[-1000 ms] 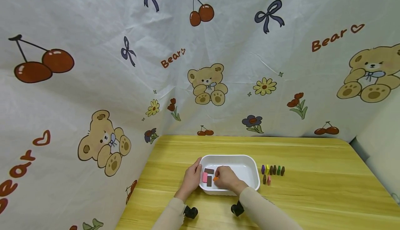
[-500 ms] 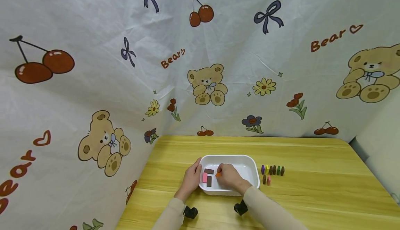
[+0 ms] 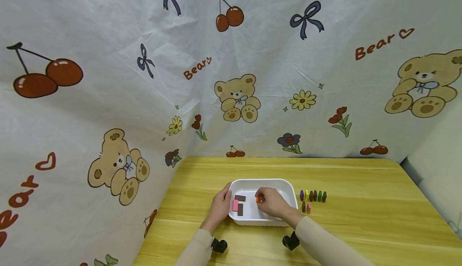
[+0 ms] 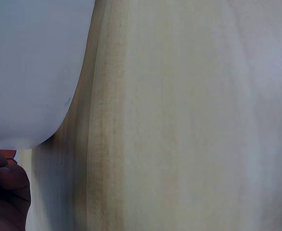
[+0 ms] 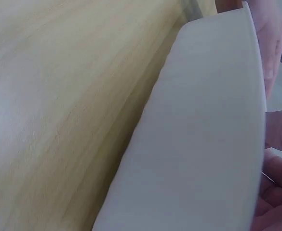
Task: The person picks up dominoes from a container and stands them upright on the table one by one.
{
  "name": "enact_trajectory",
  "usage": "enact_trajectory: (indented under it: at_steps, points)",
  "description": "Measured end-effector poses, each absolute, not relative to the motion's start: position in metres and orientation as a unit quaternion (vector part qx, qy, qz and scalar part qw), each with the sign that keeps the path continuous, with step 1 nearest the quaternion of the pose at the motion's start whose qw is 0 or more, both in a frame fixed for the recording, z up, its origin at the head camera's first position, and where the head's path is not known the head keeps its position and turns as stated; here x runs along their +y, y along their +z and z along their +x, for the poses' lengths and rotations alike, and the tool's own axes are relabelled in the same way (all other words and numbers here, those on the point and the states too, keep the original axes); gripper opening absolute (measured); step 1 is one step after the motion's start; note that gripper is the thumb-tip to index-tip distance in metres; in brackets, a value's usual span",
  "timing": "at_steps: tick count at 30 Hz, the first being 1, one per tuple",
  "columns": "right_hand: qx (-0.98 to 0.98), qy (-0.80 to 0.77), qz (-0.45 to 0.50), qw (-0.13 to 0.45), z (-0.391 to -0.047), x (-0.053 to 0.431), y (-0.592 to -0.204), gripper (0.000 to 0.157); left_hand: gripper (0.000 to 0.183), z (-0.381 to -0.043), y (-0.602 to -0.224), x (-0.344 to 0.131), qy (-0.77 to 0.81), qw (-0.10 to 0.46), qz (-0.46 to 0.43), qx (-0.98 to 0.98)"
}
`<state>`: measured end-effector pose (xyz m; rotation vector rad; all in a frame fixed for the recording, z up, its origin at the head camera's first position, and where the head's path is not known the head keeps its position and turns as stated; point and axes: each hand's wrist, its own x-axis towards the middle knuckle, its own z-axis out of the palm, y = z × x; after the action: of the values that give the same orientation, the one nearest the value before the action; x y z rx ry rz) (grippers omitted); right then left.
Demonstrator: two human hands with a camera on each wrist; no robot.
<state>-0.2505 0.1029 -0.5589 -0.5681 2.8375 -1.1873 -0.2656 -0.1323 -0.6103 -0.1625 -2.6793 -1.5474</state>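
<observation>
At the left end of a white plastic tray (image 3: 262, 181), my left hand (image 3: 219, 206) grips the rim. Inside the tray, my right hand (image 3: 272, 202) pinches a small orange domino block (image 3: 258, 200) between thumb and fingers. Left of it, two brown blocks (image 3: 240, 210) and a pink block (image 3: 235, 205) lie flat on the tray floor. The left wrist view has the tray's outer wall (image 4: 34, 72) with curled fingers (image 4: 13, 177) by its corner. In the right wrist view, the long wall (image 5: 203, 125) hides the orange block, and part of my right hand (image 5: 279, 178) shows behind it.
Right of the tray, several thin blocks stand upright in a row on the wooden table (image 3: 361, 202), among them a purple block (image 3: 301, 195) and a yellow block (image 3: 306, 195). A brown block (image 3: 303, 206) and a pink one stand in front. A bear-print cloth (image 3: 238, 137) hangs behind.
My right hand has moved right, away from the flat blocks, taking the orange block with it. My left hand keeps its place on the tray, and the head view has shifted slightly.
</observation>
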Motion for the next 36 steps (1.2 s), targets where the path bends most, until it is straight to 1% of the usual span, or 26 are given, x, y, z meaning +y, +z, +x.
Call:
enact_trajectory:
  at_steps: [6,15,26,33,36]
  points:
    - [0.902,-0.391,-0.183,-0.001,-0.245,0.116,-0.548,0.019,0.045,-0.265,-0.61,-0.132,-0.505,0.019,-0.053,-0.861]
    - [0.9,-0.389,-0.196,0.001,-0.24,0.146,-0.536,0.019,0.045,-0.265,-0.609,-0.132,-0.497,0.028,-0.061,-0.865]
    - [0.909,-0.391,-0.147,0.013,-0.231,0.176,-0.528,0.017,0.046,-0.267,-0.61,-0.134,-0.501,0.012,-0.043,-0.864]
    - [0.907,-0.405,-0.106,0.036,-0.225,0.189,-0.523,0.021,0.046,-0.267,-0.612,-0.135,-0.503,0.014,-0.054,-0.863]
    - [0.91,-0.401,-0.104,0.033,-0.223,0.195,-0.522,0.022,0.046,-0.267,-0.613,-0.135,-0.504,0.015,-0.052,-0.862]
